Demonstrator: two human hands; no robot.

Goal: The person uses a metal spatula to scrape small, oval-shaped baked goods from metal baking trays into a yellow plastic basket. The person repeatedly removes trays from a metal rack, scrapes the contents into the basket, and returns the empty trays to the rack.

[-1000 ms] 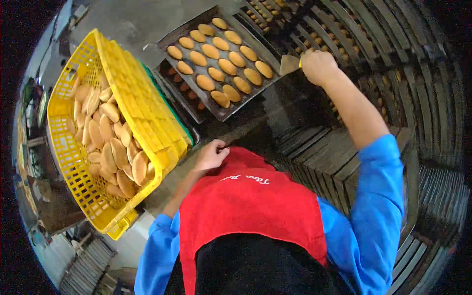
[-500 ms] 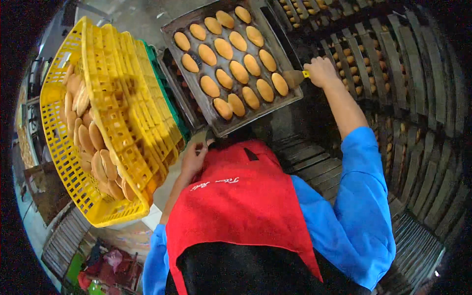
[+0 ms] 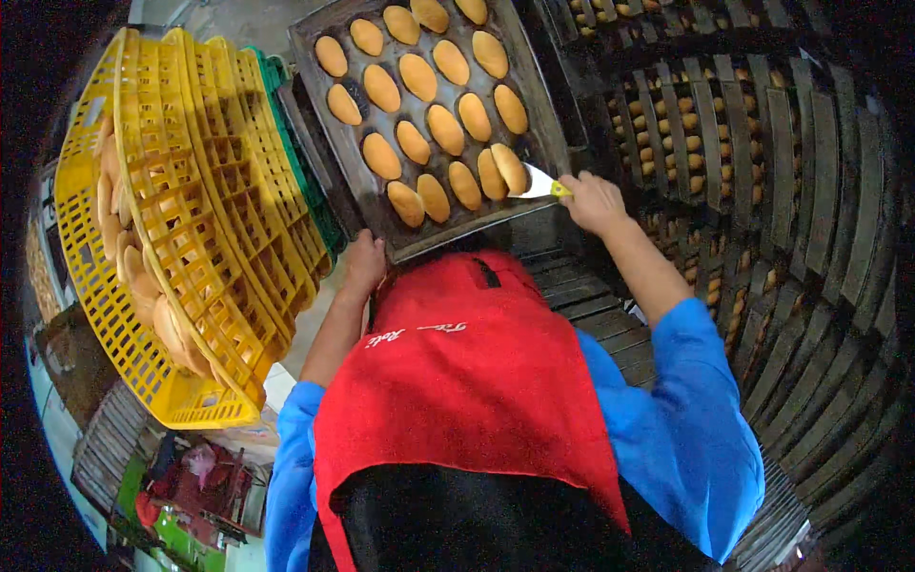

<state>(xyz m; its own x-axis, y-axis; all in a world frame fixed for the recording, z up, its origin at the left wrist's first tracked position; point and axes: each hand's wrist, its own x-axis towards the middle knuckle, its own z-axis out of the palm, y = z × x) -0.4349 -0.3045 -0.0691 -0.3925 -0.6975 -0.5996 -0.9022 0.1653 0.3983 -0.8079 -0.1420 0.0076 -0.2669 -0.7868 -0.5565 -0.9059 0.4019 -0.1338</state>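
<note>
Golden-brown oval buns [image 3: 431, 112] lie in slanted rows on the dark baking tray [image 3: 324, 119], which sits tilted in front of us, its near edge against the red apron [image 3: 457, 372].

We note the right hand [image 3: 593, 200] at the tray's near right corner, fingers [image 3: 578, 187] clenched round the yellow handle of a scraper [image 3: 536, 183]. Its pale blade points left, away from the hand, and its tip touches the nearest bun of the front row [image 3: 510, 168]. That bun lies directly left of the fingers, long axis running up and slightly left, so the blade meets it broadside. Further front-row buns lie beyond it to the left.

Left hand [image 3: 362, 262] grips the tray's near left edge from below; its fingers are hidden under the rim, so we cannot tell how they close, only that the hand bears on the tray. It is well apart from the touched bun; the right hand is clearly nearer.

Yellow plastic crate [image 3: 205, 238], holding more buns, stands tipped just beside the tray on the left. Rack shelves [image 3: 753, 162] with more buns fill the right.
</note>
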